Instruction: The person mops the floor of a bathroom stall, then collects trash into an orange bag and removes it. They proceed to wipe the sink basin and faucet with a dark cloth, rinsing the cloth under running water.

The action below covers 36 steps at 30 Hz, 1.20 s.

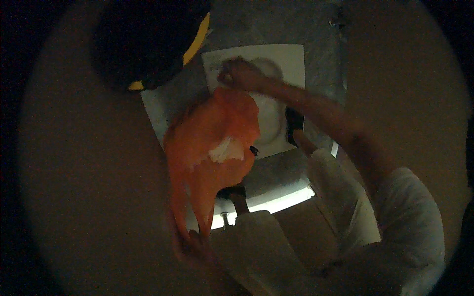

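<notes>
Right grip [240, 74] clenched on an orange bag's [212, 143] top over a white basin [276, 98]; left grip [190, 244] grasps its lower end; contents unseen.

Dim, murky fisheye view with black vignetted corners, lit mainly by a bright strip low at centre; details soft.

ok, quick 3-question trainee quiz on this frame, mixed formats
1. True or false: the right hand rests on the white square fixture.
2. What colour is the cloth hanging from the left hand? A green, B orange, C blue.
3. Fill in: the dark round thing at top left has a ____ rim.

Key: 1 true. 2 B. 3 yellow.
</notes>
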### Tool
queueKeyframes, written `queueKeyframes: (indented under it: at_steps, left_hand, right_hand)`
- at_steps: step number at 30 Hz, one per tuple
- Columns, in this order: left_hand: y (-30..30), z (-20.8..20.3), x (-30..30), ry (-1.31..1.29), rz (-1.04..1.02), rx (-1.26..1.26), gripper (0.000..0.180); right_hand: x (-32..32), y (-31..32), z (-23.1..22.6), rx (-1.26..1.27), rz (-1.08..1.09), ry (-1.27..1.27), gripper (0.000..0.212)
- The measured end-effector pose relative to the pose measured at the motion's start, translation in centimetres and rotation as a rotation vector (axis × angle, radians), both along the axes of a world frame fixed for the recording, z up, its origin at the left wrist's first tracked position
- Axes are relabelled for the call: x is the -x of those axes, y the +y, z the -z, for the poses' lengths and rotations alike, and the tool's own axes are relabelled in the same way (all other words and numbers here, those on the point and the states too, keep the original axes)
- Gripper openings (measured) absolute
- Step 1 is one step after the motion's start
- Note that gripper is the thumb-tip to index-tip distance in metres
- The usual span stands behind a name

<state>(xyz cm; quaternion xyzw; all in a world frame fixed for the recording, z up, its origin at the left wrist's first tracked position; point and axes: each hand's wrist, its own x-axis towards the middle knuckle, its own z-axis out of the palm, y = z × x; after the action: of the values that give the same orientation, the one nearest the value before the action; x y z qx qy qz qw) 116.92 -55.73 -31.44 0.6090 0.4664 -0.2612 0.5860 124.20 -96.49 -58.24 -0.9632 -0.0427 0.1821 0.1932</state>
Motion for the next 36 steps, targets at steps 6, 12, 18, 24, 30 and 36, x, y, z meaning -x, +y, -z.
queueKeyframes:
  at_steps: [6, 12, 18, 24, 30, 36]
  left_hand:
    - [-1.6, 1.8, 0.4, 0.051, 0.037, -0.023, 0.049]
    - [-2.3, 1.3, 0.3, 0.085, 0.013, -0.008, 0.050]
    - [-4.2, -2.2, -0.3, 0.066, -0.170, 0.084, 0.050]
    - [-9.0, -6.8, -2.8, -0.013, -0.093, 0.414, 0.051]
    - [-10.6, -17.0, -1.8, -0.062, -0.144, 0.256, 0.053]
    - [-11.9, -23.9, -2.7, -0.131, -0.047, 0.365, 0.054]
  right_hand:
    - [-6.0, -3.9, 8.9, 0.131, 0.318, 0.141, 0.034]
    - [-3.8, -6.6, 8.2, -0.170, 0.742, 0.152, 0.033]
    - [8.2, 2.3, -8.8, -0.802, 0.848, -0.153, 0.024]
    - [9.2, 16.8, -16.4, -0.509, 0.156, 0.176, 0.037]
    - [8.0, 11.1, -19.9, -0.432, 0.479, 0.018, 0.045]
    - [8.9, 5.1, -16.4, -0.699, 0.401, 0.209, 0.057]
